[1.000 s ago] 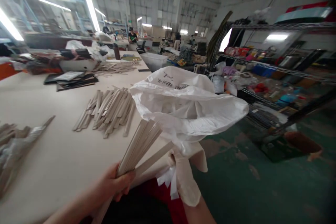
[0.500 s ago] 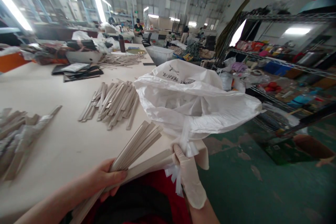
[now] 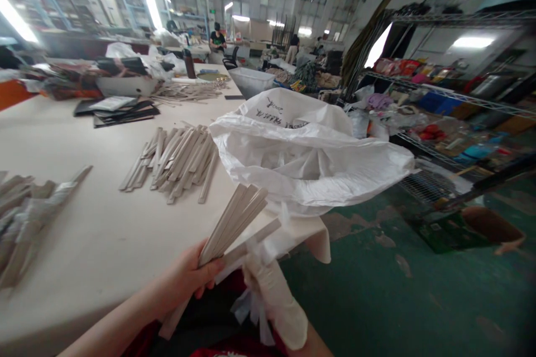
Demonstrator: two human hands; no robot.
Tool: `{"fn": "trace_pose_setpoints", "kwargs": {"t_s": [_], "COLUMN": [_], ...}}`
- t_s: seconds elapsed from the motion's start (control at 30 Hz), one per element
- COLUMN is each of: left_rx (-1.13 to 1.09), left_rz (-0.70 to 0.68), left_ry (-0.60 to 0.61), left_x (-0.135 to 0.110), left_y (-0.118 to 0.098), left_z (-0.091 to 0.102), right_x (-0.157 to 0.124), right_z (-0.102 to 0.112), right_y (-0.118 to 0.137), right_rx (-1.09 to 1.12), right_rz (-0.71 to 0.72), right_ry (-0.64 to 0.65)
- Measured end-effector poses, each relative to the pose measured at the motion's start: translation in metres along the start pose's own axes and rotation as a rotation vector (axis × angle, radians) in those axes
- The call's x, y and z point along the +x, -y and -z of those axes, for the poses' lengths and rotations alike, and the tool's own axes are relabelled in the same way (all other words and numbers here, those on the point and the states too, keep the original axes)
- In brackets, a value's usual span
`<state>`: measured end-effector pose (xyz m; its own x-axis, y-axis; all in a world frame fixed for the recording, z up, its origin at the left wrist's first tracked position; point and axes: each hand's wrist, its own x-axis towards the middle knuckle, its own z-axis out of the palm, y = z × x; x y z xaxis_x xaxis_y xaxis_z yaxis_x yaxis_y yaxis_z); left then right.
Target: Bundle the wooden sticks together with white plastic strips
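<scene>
My bare left hand (image 3: 199,270) is wrapped round a bundle of flat beige strips (image 3: 234,223), their ends fanned up and to the right. One strip (image 3: 255,237) leans apart from the others, toward my right hand. My right hand (image 3: 262,276), in a pale glove, is closed on translucent plastic strips (image 3: 255,312) whose ends hang below it and stick out above. Motion blurs its fingers, and whether they touch the single strip I cannot tell. Past the bundle lies a pile of similar strips (image 3: 180,162) on the table (image 3: 125,245).
A large white sack (image 3: 310,162) with handwriting gapes at the table's right edge. More strips, partly wrapped in plastic (image 3: 37,206), lie at the left. Black flat pieces (image 3: 121,111) and a bottle (image 3: 190,64) are farther back. Wire shelving (image 3: 452,95) stands at the right; people work far off.
My right hand has moved left and down along the single strip, bringing the plastic strips nearer my left hand. My left hand and the bundle have shifted slightly right and tipped more upright.
</scene>
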<state>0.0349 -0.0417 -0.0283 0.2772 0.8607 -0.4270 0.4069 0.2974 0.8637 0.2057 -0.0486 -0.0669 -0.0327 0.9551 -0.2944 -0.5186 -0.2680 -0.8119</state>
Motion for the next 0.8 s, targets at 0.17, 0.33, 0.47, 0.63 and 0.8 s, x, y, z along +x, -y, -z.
{"fn": "trace_pose_setpoints", "kwargs": {"t_s": [0.17,0.33,0.47,0.63,0.8], "left_rx": [0.051,0.096,0.113,0.329,0.832], "left_rz": [-0.006,-0.039,-0.011,-0.049,-0.050], "left_ry": [-0.052,-0.080,-0.052,-0.154,-0.304], "left_x": [0.006,0.009,0.003,0.010,0.033], "left_y": [0.005,0.008,0.010,0.001,-0.010], "left_z": [-0.003,-0.008,-0.005,0.004,0.047], "right_x": [0.006,0.001,0.007,0.010,0.022], "right_z": [-0.011,-0.011,-0.004,-0.006,0.024], "right_y": [0.006,-0.002,0.006,-0.002,0.014], "right_rx": [0.165,0.162,0.278,0.356,0.608], "right_rz": [0.034,-0.002,0.003,-0.154,-0.232], "right_ry": [-0.119,-0.068,-0.079,0.074,0.093]}}
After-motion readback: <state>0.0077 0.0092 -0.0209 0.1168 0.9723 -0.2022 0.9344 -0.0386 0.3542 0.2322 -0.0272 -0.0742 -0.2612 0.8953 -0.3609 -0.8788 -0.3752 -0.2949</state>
